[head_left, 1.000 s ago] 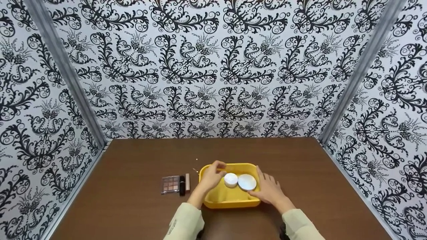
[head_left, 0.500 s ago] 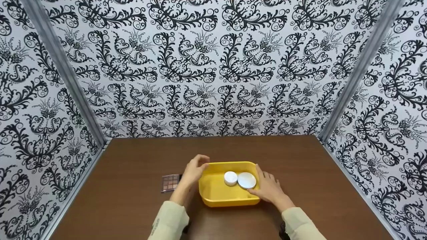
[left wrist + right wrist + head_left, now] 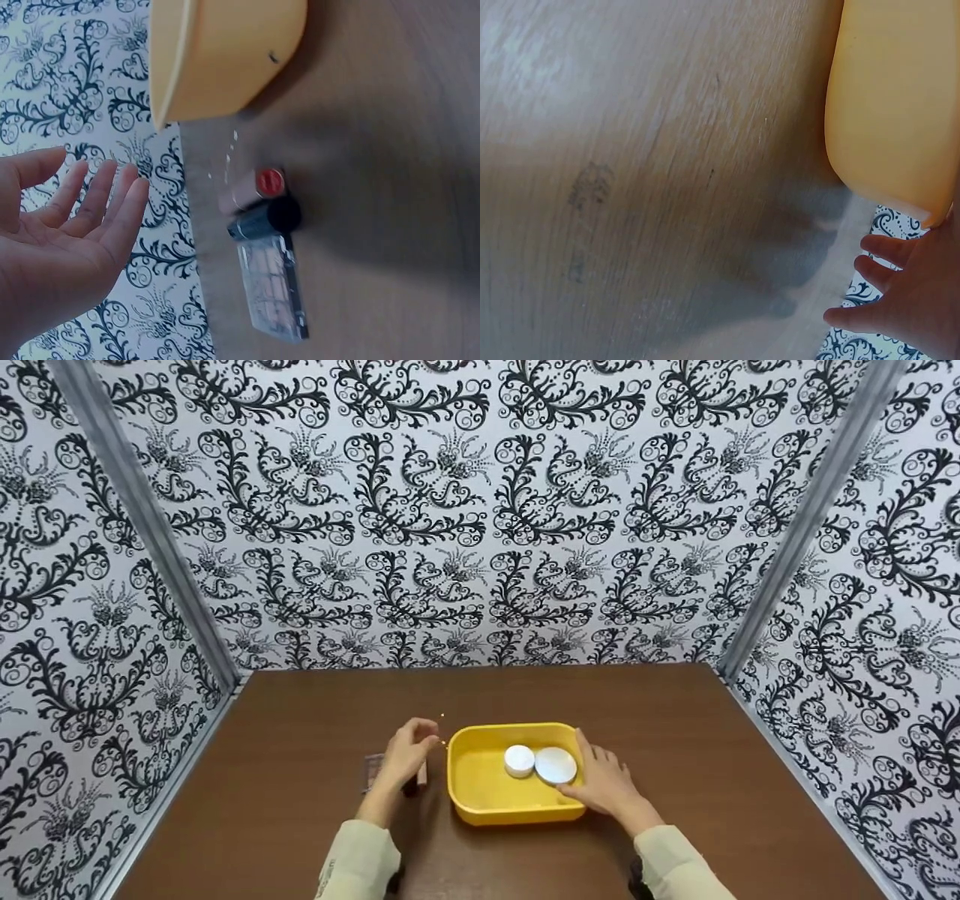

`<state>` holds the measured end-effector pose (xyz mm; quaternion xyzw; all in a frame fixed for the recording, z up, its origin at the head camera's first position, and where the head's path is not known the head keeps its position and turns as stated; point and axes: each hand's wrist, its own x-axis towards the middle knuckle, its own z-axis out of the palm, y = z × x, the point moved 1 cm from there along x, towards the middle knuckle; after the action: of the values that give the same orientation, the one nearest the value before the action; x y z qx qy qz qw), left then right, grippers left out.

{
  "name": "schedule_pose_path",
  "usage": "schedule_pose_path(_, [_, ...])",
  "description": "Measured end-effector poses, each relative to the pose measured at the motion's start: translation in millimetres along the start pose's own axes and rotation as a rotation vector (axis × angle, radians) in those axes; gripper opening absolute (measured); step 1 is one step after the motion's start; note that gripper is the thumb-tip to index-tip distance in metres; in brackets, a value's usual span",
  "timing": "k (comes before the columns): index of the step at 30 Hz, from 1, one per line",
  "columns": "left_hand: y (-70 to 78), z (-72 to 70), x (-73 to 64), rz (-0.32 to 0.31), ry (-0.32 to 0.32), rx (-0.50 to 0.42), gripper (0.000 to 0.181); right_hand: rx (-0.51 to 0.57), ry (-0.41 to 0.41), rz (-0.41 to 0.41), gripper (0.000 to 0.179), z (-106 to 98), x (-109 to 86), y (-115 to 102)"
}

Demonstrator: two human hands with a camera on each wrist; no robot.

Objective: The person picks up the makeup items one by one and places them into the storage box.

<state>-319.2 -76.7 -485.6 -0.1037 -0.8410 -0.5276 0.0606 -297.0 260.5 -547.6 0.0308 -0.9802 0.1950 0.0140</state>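
Note:
In the head view my left hand (image 3: 405, 751) hovers above the table left of a yellow tray (image 3: 517, 814), holding nothing; its fingers are loosely bent. Beneath it are an eyeshadow palette (image 3: 271, 289), a black tube (image 3: 264, 219) and a pink lipstick tube (image 3: 241, 193) with a red end, lying side by side and partly hidden by the hand in the head view. My right hand (image 3: 609, 784) rests on the tray's right rim, its thumb inside and its other fingers spread. Inside the tray sit a small white jar (image 3: 519, 761) and a wider white round container (image 3: 556, 766).
Tiny shiny bits (image 3: 228, 158) lie on the brown table (image 3: 315, 712) between the tubes and the tray. Patterned walls (image 3: 435, 510) with grey corner posts enclose the table at the back and both sides.
My left hand has moved left, from over the tray's left part to above the tubes and palette. The right hand and both white containers have stayed in place.

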Motion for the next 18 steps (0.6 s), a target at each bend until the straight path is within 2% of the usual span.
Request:
schedule_pose_path(4, [-7.6, -2.4, -2.9, -0.027, -0.005, 0.021, 0.023, -0.005, 0.009, -0.001, 0.108, -1.5, -0.4, 0.0])
schedule_pose_path(8, [-15.9, -3.5, -4.4, -0.011, 0.007, 0.046, 0.021, 0.001, 0.008, -0.001, 0.107, -2.7, -1.1, -0.5])
schedule_pose_path(11, [-21.6, -4.4, -5.6, -0.023, 0.020, 0.057, 0.021, 0.008, 0.001, 0.001, 0.107, -3.0, -1.9, -0.9])
schedule_pose_path(18, [-30.8, -6.1, -10.6, -0.075, 0.027, 0.075, 0.022, 0.014, -0.004, 0.000, 0.107, -2.1, -2.6, -1.4])
